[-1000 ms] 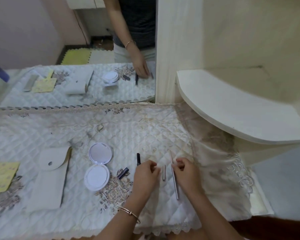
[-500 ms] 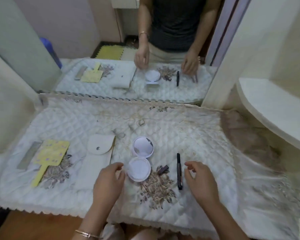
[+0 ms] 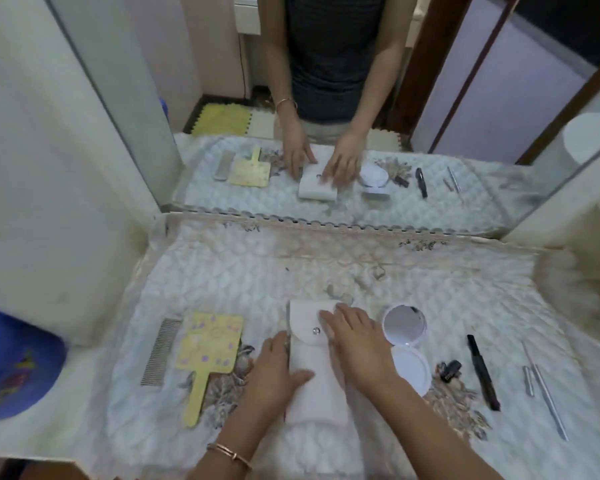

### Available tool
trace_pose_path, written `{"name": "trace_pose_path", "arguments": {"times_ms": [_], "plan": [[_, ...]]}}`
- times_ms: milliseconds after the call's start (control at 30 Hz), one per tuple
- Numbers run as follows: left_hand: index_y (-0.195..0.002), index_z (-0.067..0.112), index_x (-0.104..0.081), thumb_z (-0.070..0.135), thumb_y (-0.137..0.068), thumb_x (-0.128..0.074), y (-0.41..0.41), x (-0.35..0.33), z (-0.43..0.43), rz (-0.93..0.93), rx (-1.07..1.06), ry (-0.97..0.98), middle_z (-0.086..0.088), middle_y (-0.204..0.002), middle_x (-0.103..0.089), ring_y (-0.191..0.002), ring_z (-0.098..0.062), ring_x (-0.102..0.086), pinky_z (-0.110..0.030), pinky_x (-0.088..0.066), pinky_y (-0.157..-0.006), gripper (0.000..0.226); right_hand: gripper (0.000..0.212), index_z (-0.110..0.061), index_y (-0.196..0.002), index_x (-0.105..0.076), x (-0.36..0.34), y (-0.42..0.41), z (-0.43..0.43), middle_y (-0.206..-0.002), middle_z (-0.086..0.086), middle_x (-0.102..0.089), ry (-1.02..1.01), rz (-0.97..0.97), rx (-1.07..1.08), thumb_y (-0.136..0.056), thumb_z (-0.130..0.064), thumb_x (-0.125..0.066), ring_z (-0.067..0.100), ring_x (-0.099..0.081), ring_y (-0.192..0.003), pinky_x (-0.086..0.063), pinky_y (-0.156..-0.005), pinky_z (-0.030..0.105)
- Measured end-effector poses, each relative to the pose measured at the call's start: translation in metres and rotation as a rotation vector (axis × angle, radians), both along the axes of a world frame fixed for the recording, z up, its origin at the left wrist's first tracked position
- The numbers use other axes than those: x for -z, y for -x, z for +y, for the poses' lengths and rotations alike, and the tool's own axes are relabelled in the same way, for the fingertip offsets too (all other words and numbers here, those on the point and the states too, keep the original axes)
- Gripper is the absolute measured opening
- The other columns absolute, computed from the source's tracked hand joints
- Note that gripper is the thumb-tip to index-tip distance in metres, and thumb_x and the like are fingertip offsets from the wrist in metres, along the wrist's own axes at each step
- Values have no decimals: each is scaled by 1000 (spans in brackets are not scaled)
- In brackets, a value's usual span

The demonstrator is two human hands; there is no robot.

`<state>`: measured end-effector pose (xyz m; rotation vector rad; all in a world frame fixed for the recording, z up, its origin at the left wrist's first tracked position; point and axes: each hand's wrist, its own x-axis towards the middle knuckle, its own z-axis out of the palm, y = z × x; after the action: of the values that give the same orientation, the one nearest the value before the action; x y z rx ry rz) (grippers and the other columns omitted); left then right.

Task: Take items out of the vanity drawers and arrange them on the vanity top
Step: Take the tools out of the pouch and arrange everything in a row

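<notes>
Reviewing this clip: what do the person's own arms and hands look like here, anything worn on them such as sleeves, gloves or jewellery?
Both hands are bare, with no gloves. The left hand has a thin, rose-gold coloured bangle at its wrist. The right hand and its wrist carry nothing that shows. Both forearms are bare as far as the frame's lower edge; no sleeve reaches them. No rings can be made out at this sharpness.
</notes>
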<state>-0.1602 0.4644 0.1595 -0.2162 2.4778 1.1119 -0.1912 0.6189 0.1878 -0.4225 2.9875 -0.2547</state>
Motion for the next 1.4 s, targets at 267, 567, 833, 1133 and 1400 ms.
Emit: {"name": "trace_pose_path", "arguments": {"times_ms": [267,567,833,1133,1400], "plan": [[-116,19,-50,36,-58,-73,10,16,-9,-16,-51,-234,-4,-112,-60,-103,-21,-60,-42,-51,-88,65,18,-36,-68,-70,-12,17,-7,-74,-19,-73,-59,65,-49,-53,-27,-66,5,-71,-75,-55,-61,23],[-104,14,-63,25,-66,-77,9,-41,-14,-170,-129,-635,-2,-99,-73,-84,-15,-70,-19,-55,-65,42,20,-14,-80,-64,-63,15,6,-56,-6,-57,468,39,270,-91,-24,-51,14,-51,-58,-41,-60,32],[-101,16,-65,21,-56,-76,-11,-74,-18,-78,-60,-704,3,-91,-76,-83,-10,-69,-20,-52,-66,47,26,-11,-109,-53,-99,31,13,-93,-5,-43,537,258,368,-84,-9,-58,19,-48,-76,-37,-65,31],[-94,20,-69,25,-55,-77,-22,-76,-33,-24,-184,-601,1,-88,-76,-80,-13,-69,-24,-53,-68,40,6,-20,-71,-70,-86,4,-2,-78,0,-68,887,-202,159,-76,-19,-72,10,-64,-77,-52,-77,28],[-91,31,-71,33,-53,-76,-33,-70,-42,-18,-142,-510,5,-91,-75,-86,-13,-70,-33,-54,-81,38,23,-31,-67,-60,-71,-6,-13,-82,-4,-56,793,-267,154,-68,-16,-78,6,-52,-71,-41,-70,16]]}}
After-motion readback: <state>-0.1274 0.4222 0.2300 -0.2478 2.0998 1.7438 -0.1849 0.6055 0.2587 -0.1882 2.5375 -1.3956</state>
